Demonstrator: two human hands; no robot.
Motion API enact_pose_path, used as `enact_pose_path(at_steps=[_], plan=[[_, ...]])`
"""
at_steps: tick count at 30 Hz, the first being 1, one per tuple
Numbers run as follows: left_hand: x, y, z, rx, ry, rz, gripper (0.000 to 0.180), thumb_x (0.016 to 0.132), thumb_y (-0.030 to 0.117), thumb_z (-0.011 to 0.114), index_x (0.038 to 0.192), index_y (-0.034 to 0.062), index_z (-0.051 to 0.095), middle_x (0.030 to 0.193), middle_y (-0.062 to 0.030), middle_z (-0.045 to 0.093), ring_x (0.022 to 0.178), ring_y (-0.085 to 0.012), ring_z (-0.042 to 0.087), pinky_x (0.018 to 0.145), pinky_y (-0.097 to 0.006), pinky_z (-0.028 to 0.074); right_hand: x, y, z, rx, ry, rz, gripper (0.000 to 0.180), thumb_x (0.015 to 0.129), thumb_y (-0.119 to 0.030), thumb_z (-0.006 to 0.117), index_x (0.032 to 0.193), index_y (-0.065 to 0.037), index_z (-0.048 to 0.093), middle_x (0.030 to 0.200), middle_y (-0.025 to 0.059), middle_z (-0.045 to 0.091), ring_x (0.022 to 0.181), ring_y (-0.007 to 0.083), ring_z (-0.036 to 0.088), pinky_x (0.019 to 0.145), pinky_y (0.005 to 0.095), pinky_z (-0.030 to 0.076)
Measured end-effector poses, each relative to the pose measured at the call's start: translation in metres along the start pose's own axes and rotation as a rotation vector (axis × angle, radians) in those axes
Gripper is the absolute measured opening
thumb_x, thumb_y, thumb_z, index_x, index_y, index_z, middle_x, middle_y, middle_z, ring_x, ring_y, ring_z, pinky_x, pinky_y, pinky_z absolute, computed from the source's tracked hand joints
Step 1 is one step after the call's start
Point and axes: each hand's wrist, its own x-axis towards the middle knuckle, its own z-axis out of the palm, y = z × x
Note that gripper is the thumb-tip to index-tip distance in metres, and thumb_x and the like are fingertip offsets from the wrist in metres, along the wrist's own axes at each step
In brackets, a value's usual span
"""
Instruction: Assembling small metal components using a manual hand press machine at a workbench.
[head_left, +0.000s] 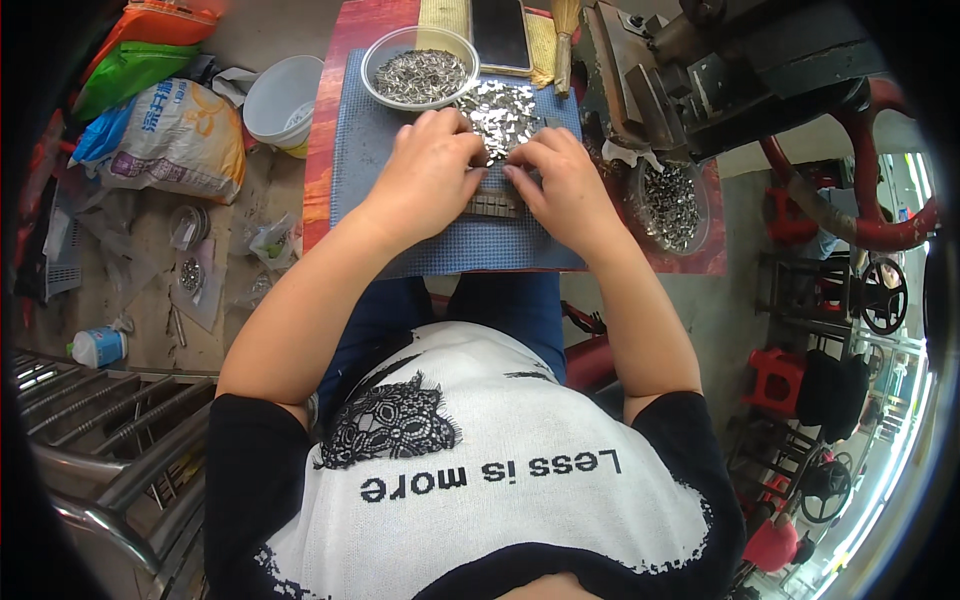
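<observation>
My left hand (428,168) and my right hand (562,182) face each other at the near edge of a loose pile of small shiny metal pieces (498,112). The fingers of both hands are curled, thumbs toward index fingers. Anything pinched at the fingertips is too small to make out. Just below the fingertips, a slotted metal block (494,204) lies on a blue textured mat (420,255), partly hidden by my left hand. Beyond my left hand, a clear round bowl (372,62) holds many small metal pins (420,78).
A dark machine (640,85) stands at the right, with a tub of metal parts (668,205) below it. A phone-like dark slab (500,35) and a brush (564,45) lie at the back. A white bucket (282,98) and a printed sack (165,140) are left.
</observation>
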Motion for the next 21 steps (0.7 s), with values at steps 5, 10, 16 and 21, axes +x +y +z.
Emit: enact_pose_path(at_steps=[5, 10, 16, 21], plan=[[-0.014, -0.012, -0.023, -0.051, 0.007, -0.064, 0.013, 0.081, 0.007, 0.072, 0.092, 0.0016, 0.067, 0.107, -0.0125, 0.059, 0.109, -0.0319, 0.055, 0.095, -0.04, 0.045, 0.001, 0.0, 0.003, -0.022, -0.049, 0.009, 0.009, 0.083, -0.012, 0.071, 0.084, -0.004, 0.068, 0.087, 0.0126, 0.061, 0.091, 0.033, 0.057, 0.084, 0.0429, 0.046], [-0.031, -0.026, -0.025, 0.037, 0.028, -0.087, 0.013, 0.082, 0.006, 0.071, 0.094, 0.0015, 0.067, 0.107, -0.0124, 0.059, 0.107, -0.0318, 0.055, 0.093, -0.04, 0.045, 0.002, 0.003, 0.001, 0.055, -0.022, 0.078, 0.011, 0.084, -0.012, 0.07, 0.088, -0.003, 0.071, 0.086, 0.0135, 0.062, 0.089, 0.0324, 0.058, 0.082, 0.0422, 0.047], [-0.036, -0.035, -0.022, -0.03, 0.01, -0.118, 0.013, 0.083, 0.007, 0.07, 0.096, 0.0018, 0.067, 0.107, -0.0127, 0.059, 0.107, -0.0317, 0.055, 0.094, -0.04, 0.045, -0.003, -0.007, 0.001, 0.061, -0.02, 0.119, 0.01, 0.082, -0.012, 0.072, 0.085, -0.003, 0.071, 0.084, 0.013, 0.062, 0.087, 0.0325, 0.058, 0.081, 0.0417, 0.048], [-0.034, -0.031, -0.023, -0.062, 0.002, -0.166, 0.014, 0.085, 0.008, 0.069, 0.097, 0.0012, 0.068, 0.105, -0.0131, 0.059, 0.107, -0.032, 0.055, 0.094, -0.038, 0.045, 0.001, -0.007, 0.002, 0.044, -0.101, 0.175, 0.011, 0.082, -0.009, 0.072, 0.09, -0.002, 0.07, 0.089, 0.0112, 0.064, 0.09, 0.0295, 0.061, 0.081, 0.0374, 0.049]])
